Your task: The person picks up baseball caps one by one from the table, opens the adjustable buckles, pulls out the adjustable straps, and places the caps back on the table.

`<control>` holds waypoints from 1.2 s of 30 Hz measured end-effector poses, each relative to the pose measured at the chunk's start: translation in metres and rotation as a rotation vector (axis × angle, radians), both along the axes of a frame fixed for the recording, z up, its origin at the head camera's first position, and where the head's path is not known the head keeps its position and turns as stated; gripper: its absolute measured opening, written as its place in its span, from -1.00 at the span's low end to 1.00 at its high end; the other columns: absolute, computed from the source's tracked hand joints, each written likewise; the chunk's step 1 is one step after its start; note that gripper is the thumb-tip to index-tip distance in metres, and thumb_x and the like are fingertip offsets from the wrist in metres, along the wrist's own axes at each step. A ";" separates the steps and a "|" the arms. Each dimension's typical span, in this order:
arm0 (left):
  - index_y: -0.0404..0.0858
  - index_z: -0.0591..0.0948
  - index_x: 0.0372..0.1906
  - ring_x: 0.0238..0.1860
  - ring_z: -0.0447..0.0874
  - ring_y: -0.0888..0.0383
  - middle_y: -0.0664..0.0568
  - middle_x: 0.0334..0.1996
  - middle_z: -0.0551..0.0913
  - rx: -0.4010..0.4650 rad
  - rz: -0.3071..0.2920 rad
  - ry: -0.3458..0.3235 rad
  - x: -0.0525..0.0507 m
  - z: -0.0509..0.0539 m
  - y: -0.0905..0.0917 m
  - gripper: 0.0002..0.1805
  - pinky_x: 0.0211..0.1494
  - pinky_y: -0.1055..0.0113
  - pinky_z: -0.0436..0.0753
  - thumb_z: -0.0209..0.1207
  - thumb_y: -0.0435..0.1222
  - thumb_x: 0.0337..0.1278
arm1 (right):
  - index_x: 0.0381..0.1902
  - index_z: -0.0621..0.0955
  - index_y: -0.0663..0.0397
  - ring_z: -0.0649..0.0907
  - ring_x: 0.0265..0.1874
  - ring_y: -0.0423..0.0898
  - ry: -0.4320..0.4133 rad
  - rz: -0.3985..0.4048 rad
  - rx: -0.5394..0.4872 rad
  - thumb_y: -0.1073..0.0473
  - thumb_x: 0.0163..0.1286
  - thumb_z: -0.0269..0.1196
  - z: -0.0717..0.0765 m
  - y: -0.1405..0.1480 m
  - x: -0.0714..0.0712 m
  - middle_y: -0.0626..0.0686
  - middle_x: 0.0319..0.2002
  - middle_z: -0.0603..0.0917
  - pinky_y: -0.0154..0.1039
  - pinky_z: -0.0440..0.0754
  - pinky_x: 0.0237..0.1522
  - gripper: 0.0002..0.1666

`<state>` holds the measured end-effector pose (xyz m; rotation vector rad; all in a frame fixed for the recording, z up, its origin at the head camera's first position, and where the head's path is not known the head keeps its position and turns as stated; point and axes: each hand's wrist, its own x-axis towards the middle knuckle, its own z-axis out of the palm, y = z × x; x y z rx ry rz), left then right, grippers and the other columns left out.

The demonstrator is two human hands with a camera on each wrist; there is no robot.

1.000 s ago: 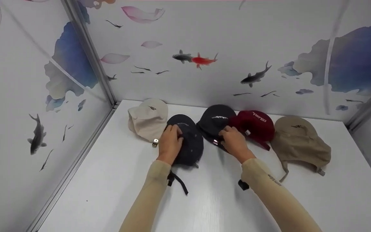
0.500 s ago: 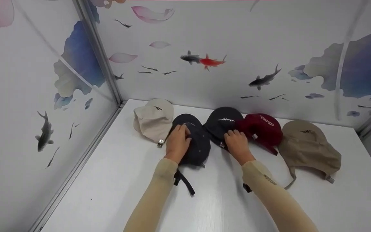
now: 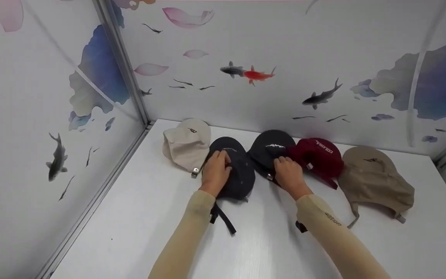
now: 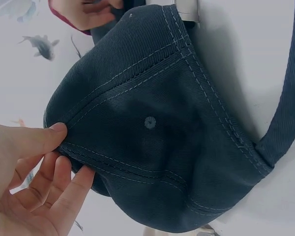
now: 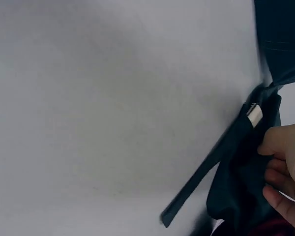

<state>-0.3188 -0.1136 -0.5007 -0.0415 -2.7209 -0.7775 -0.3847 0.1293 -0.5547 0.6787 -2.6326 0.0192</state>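
My left hand [image 3: 215, 174] pinches the crown of a dark navy cap [image 3: 241, 176], left of the middle of the row. In the left wrist view, the thumb lies on the seam of the navy cap [image 4: 132, 113] and the fingers [image 4: 64, 196] are bent beneath. Its loose strap trails toward the front. My right hand [image 3: 290, 176] grips the near part of a black cap [image 3: 267, 141] with a white mark. The right wrist view shows thumb and fingers on the dark cloth of the black cap [image 5: 241, 182], beside its metal buckle [image 5: 254, 115]. The fabric hides some fingertips.
A cream cap [image 3: 186, 145] lies at the left end of the row. To the right are a maroon cap [image 3: 319, 159], against the black one, and a tan cap [image 3: 378, 178]. All lie on a white table [image 3: 138, 217] with printed wall panels [image 3: 192, 104] behind and beside it.
The head view has swung slightly left, so everything appears farther right. Both hands keep their holds on the two dark caps, with only slight shifts of the right hand.
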 end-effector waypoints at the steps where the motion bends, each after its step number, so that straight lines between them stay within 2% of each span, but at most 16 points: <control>1: -0.19 0.54 -0.21 -0.15 0.63 0.04 -0.01 -0.22 0.57 -0.003 -0.004 0.007 0.000 0.000 0.000 -0.80 -0.02 0.18 0.63 0.34 -0.38 0.15 | -0.42 0.54 0.28 0.62 -0.41 0.12 0.002 0.006 -0.038 0.41 0.14 0.31 0.004 0.001 0.004 0.19 -0.43 0.60 0.00 0.66 -0.43 -0.88; 4: -0.20 0.53 -0.22 -0.13 0.64 0.02 -0.02 -0.21 0.57 -0.016 -0.014 0.015 -0.003 -0.001 0.002 -0.79 0.00 0.17 0.63 0.34 -0.40 0.14 | -0.45 0.53 0.25 0.61 -0.44 0.12 -0.008 0.026 -0.137 0.43 0.10 0.32 0.016 0.004 0.018 0.17 -0.47 0.58 -0.01 0.65 -0.48 -0.86; 7: -0.22 0.53 -0.22 -0.12 0.64 -0.01 -0.05 -0.20 0.57 -0.031 -0.028 0.006 -0.006 -0.005 0.006 -0.79 0.01 0.15 0.63 0.34 -0.41 0.14 | -0.42 0.55 0.23 0.62 -0.41 0.09 -0.039 0.028 -0.195 0.43 0.09 0.36 0.023 0.013 0.036 0.15 -0.46 0.59 -0.02 0.67 -0.45 -0.83; 11: -0.24 0.53 -0.22 -0.11 0.64 -0.03 -0.07 -0.19 0.57 -0.034 -0.029 -0.016 -0.011 -0.009 0.012 -0.79 0.00 0.14 0.63 0.34 -0.43 0.12 | -0.36 0.59 0.22 0.63 -0.36 0.07 -0.069 0.020 -0.225 0.41 0.11 0.40 0.029 0.025 0.057 0.15 -0.40 0.63 -0.03 0.70 -0.35 -0.82; 18: -0.24 0.54 -0.21 -0.14 0.68 -0.08 -0.08 -0.14 0.57 -0.013 -0.028 -0.037 -0.023 -0.015 0.017 -0.80 -0.05 0.10 0.67 0.33 -0.42 0.13 | -0.36 0.60 0.19 0.63 -0.35 0.03 -0.069 0.038 -0.281 0.41 0.07 0.44 0.039 0.039 0.084 0.12 -0.39 0.62 -0.08 0.70 -0.25 -0.77; 24: -0.25 0.55 -0.11 -0.17 0.68 -0.10 -0.13 -0.06 0.56 0.024 -0.061 -0.034 -0.030 -0.014 0.018 -0.81 -0.05 0.08 0.67 0.27 -0.43 0.22 | -0.34 0.62 0.15 0.62 -0.34 -0.02 -0.106 0.064 -0.318 0.38 0.10 0.45 0.050 0.046 0.104 0.07 -0.36 0.65 -0.09 0.71 -0.22 -0.78; 30: -0.26 0.55 -0.02 -0.05 0.66 -0.13 -0.14 0.03 0.54 0.057 -0.134 -0.058 -0.028 -0.009 0.019 -0.77 0.08 0.06 0.64 0.24 -0.42 0.26 | -0.33 0.64 0.13 0.61 -0.33 -0.04 -0.135 0.072 -0.334 0.38 0.08 0.48 0.060 0.051 0.116 0.05 -0.36 0.65 -0.08 0.71 -0.18 -0.76; 36: -0.22 0.56 0.00 0.03 0.64 -0.07 -0.10 0.06 0.53 0.073 -0.198 -0.056 -0.015 -0.005 0.021 -0.77 0.13 0.09 0.62 0.24 -0.39 0.28 | -0.32 0.65 0.12 0.64 -0.32 -0.08 -0.163 0.072 -0.340 0.39 0.07 0.47 0.070 0.054 0.123 0.03 -0.35 0.66 -0.12 0.72 -0.16 -0.77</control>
